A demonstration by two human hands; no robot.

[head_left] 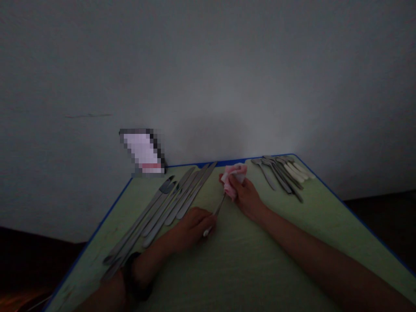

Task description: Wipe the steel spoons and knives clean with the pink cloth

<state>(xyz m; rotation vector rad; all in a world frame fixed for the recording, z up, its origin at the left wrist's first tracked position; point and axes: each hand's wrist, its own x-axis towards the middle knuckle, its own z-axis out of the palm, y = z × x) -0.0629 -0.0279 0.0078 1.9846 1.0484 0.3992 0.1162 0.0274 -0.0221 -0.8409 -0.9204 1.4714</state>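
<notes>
Head view: left hand (196,223) held a slim metal utensil (220,204) near its handle end, fingers closed round it, pale butt poking out on the near side. Right hand (247,197) gripped a crumpled pink-and-white cloth (234,175), bunched over the utensil's far end; head hidden, so can't tell what type it was. Utensil sat mid-table between both hands, slanting from near left to far right. Dark band (144,291) on the left wrist. Left of the hands: spread of long metal cutlery (191,190), knife-like pieces among it, laid roughly parallel, far ends angled right. Far right: second cluster of cutlery (276,175), fork- or spoon-like, overlapping, some with cream handles (293,172). All on a pale green table (247,268) with blue edging (357,216). Far left corner: pixelated object (143,149), pale face, dark side, leaning by a grey wall (227,65). Lighting was dim.
</notes>
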